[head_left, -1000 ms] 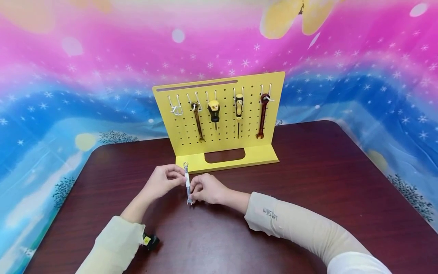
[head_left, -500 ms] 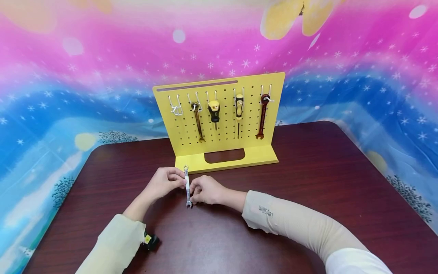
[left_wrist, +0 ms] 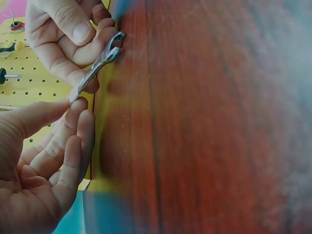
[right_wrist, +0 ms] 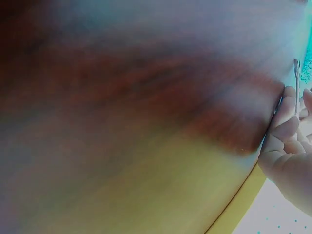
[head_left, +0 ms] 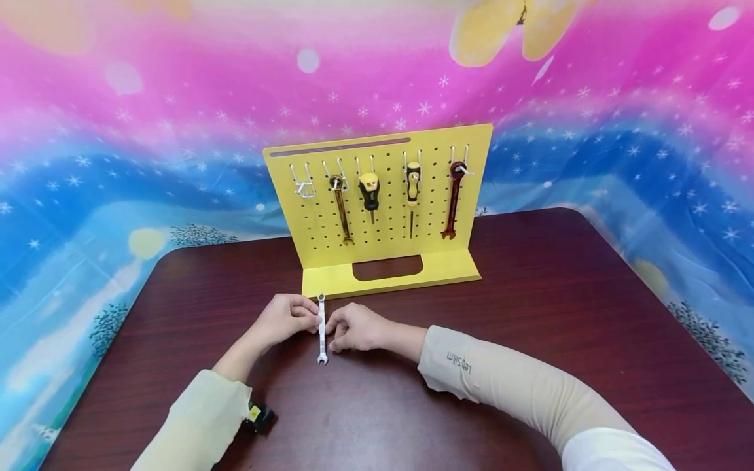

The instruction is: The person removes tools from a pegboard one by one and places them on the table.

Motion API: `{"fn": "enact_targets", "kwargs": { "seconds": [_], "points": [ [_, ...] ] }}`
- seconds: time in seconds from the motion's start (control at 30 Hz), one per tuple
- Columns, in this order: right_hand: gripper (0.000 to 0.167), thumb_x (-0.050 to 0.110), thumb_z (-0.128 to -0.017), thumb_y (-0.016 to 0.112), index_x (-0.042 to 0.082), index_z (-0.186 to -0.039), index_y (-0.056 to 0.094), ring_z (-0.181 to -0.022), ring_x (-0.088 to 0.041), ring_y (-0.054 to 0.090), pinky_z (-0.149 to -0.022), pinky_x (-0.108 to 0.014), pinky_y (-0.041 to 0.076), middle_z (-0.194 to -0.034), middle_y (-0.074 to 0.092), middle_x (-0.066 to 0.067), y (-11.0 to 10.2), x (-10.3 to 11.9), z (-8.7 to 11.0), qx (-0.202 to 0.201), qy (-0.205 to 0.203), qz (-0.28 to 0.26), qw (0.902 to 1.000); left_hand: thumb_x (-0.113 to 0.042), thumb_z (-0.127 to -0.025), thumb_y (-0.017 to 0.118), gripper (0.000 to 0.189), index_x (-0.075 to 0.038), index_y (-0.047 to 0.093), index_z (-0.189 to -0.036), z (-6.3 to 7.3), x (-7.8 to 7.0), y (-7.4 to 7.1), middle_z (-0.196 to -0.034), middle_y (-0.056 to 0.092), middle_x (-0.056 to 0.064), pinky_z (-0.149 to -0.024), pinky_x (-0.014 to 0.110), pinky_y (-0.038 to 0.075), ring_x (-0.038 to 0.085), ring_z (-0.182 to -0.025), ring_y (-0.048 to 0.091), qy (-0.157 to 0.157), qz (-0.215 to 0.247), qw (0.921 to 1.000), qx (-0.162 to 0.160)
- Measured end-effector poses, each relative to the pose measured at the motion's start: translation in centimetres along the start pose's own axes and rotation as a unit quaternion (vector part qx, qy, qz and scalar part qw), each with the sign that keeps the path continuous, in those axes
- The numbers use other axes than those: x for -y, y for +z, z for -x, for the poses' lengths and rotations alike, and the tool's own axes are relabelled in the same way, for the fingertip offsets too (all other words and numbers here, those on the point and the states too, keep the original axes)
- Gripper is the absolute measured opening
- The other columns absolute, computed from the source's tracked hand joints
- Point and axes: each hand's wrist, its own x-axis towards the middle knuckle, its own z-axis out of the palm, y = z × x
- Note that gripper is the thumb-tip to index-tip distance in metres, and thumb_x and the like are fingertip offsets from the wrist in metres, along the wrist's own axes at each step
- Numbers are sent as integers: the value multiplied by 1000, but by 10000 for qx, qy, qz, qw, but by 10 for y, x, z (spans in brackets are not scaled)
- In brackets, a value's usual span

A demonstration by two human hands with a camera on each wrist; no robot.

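In the head view my left hand (head_left: 287, 320) pinches a small silver combination wrench (head_left: 322, 339) between thumb and fingers, in front of the yellow stand. Its ring end points toward the stand and its open-jaw end toward me. Just right of the wrench is my right hand (head_left: 359, 327), fingers loosely bent. The left wrist view shows the left hand (left_wrist: 39, 165) gripping the wrench (left_wrist: 90, 73) by its shank. There the right hand (left_wrist: 63, 34) has its thumb apart from the wrench, and a finger lies behind it; whether they touch, I cannot tell.
A yellow pegboard stand (head_left: 448, 265) rises at the table's (head_left: 548, 294) back. On its hooks hang a brassy wrench (head_left: 342, 216), two yellow-black screwdrivers and a reddish wrench (head_left: 452, 203). A white hook (head_left: 304, 188) sits far left. A black object (head_left: 259, 417) is beside the left sleeve.
The wrench has come slightly toward me and turned straighter, its ring end lower in view. The right fingers, earlier against its lower part, now stand a little away from it.
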Motion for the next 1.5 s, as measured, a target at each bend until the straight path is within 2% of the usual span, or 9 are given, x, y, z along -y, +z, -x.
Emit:
{"fn": "enact_targets", "kwargs": {
  "seconds": [0.33, 0.7, 0.9, 1.1, 1.17, 1.33, 1.5],
  "points": [
    [27, -1, -86, 71, -6, -113, 66, -57, -5, 55, -51, -15, 43, -77, 74, -16, -2, 1, 0, 120, 37, -122, 9998, -4, -89, 70, 17, 8, 65, -99, 2, 2, 4, -69, 68, 1, -56, 23, 49, 9, -62, 60, -462, -153, 9988, -31],
    [31, 1, -87, 70, -6, -117, 65, -60, -5, 58, -53, -16, 45, -79, 74, -15, -5, 1, -1, 210, 104, -173, 9996, 2, -88, 67, 11, 9, 64, -96, 8, 4, 4, -69, 69, 6, -61, 28, 58, 12, -60, 66, -659, 144, 9977, -61],
    [32, 4, -88, 70, -5, -118, 66, -62, -8, 59, -53, -19, 47, -81, 74, -13, -13, -3, 0, 88, 78, -220, 9997, 0, -91, 66, 13, 11, 64, -99, 8, 2, -4, -72, 69, 8, -66, 31, 61, 14, -64, 67, -468, 138, 9988, 83],
    [32, 6, -89, 69, -3, -120, 66, -66, -14, 64, -56, -25, 52, -88, 75, -13, -25, -7, 0, -221, 93, -368, 9990, -4, -94, 64, 18, 11, 65, -105, 3, -7, -17, -84, 73, 16, -74, 35, 61, 19, -73, 71, -277, -15, 9996, -76],
    [32, 6, -90, 69, -3, -120, 66, -69, -17, 66, -58, -28, 54, -90, 75, -14, -31, -9, 0, -374, 54, -466, 9982, -5, -94, 64, 21, 11, 65, -108, 1, -11, -22, -89, 73, 20, -79, 37, 61, 22, -77, 72, -156, -121, 9997, -148],
    [31, 5, -90, 69, -3, -120, 66, -77, -16, 69, -67, -25, 54, -94, 75, -14, -47, -11, 1, -919, -94, -578, 9940, -8, -94, 64, 28, 11, 64, -115, -5, -25, -34, -98, 73, 25, -88, 46, 58, 31, -87, 73, 188, -422, 9982, -374],
    [34, 7, -92, 68, -2, -125, 64, -86, -17, 69, -75, -24, 55, -102, 73, -14, -63, -12, 2, -1493, -105, -745, 9859, -11, -94, 66, 30, 9, 64, -117, -15, -41, -44, -103, 72, 27, -88, 44, 58, 32, -91, 72, 510, -572, 9948, -671]
  ]
}}
